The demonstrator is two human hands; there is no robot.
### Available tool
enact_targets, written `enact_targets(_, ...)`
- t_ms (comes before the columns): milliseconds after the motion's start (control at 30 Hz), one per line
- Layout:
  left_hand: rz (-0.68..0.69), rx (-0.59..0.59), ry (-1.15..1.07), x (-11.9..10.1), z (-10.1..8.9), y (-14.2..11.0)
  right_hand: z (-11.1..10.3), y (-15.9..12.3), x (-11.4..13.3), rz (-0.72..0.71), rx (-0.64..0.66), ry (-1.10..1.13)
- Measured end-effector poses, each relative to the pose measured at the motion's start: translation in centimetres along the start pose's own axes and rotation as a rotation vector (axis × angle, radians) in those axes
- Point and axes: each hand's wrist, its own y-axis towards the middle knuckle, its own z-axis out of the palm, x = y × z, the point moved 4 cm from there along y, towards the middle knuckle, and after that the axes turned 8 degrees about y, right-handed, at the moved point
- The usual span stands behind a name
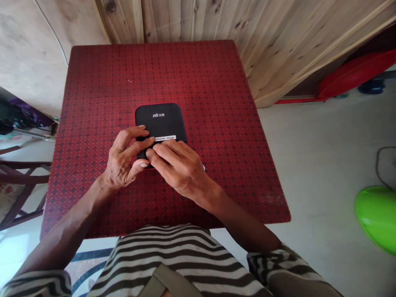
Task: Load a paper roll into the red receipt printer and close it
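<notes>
A flat black box (165,121) with rounded corners lies on the red patterned table (216,82). It has white lettering near its far edge and a white printed label (168,137) across it. My left hand (125,154) grips the box's near left corner, fingers bent over the top and thumb at the near edge. The curled fingers of my right hand (179,165) close on the near side, beside my left fingertips. My right hand hides most of the near right part. A small whitish object (204,167) peeks out beside it, too little shown to name.
Wood planks (192,20) stand behind the table. At the left is a dark wooden chair (23,177). A bright green rounded object (377,216) sits on the floor at the right, and a red one (355,76) lies farther back.
</notes>
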Motion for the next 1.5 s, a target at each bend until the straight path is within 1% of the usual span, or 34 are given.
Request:
enact_targets(100,0.017,0.011,0.025,0.2,0.1,-0.3,-0.1,-0.3,-0.2,0.013,0.019,0.034)
enact_targets(167,0.019,0.016,0.04,0.1,0.2,-0.4,-0.7,-0.4,-0.6,0.034,-0.015,0.084)
enact_targets(233,0.014,0.028,0.055,-0.2,0.2,-0.6,-1.7,-0.5,-1.4,0.096,-0.079,0.142)
enact_targets(267,0.009,0.034,0.063,-0.4,0.2,-0.6,-2.3,-0.7,-2.0,0.15,-0.116,0.164)
enact_targets(333,-0.012,0.018,0.087,-1.0,0.0,-0.9,-3.2,-1.5,-3.7,0.309,-0.193,0.199)
enact_targets(400,-0.044,-0.052,0.132,-1.5,-0.6,-1.2,-3.5,-3.0,-5.7,0.507,-0.258,0.247)
enact_targets(467,-0.076,-0.13,0.185,-1.8,-1.0,-1.8,-2.9,-4.9,-7.5,0.703,-0.275,0.336)
enact_targets(500,-0.086,-0.146,0.208,-1.8,-1.1,-2.2,-2.2,-5.8,-8.3,0.781,-0.262,0.387)
enact_targets(533,-0.089,-0.146,0.225,-1.7,-1.0,-2.5,-1.5,-6.5,-8.8,0.844,-0.239,0.433)
enact_targets(600,-0.086,-0.124,0.248,-1.4,-0.6,-3.1,-0.1,-7.6,-9.3,0.919,-0.191,0.51)
enact_targets(667,-0.071,-0.112,0.265,-1.1,-0.2,-3.6,0.9,-7.9,-9.2,0.948,-0.141,0.582)
enact_targets(733,-0.059,-0.113,0.274,-0.9,0.0,-3.8,1.4,-7.8,-8.9,0.949,-0.074,0.674)
enact_targets(833,-0.046,-0.102,0.286,-0.9,0.1,-3.9,1.5,-7.3,-8.3,0.922,0.005,0.784)
enact_targets(933,-0.031,-0.089,0.316,-1.0,0.0,-3.9,1.2,-7.3,-8.3,0.929,0.017,0.845)
enact_targets(1067,-0.015,-0.093,0.306,-0.9,-0.2,-3.8,0.8,-7.3,-8.2,0.948,0.041,0.85)
enact_targets(1300,-0.128,-0.056,0.235,-0.8,0.2,-4.0,0.2,-6.7,-7.9,0.938,0.046,0.781)
enact_targets(1500,-0.149,-0.079,0.128,-1.2,0.0,-4.2,0.0,-6.9,-7.6,0.962,0.074,0.809)
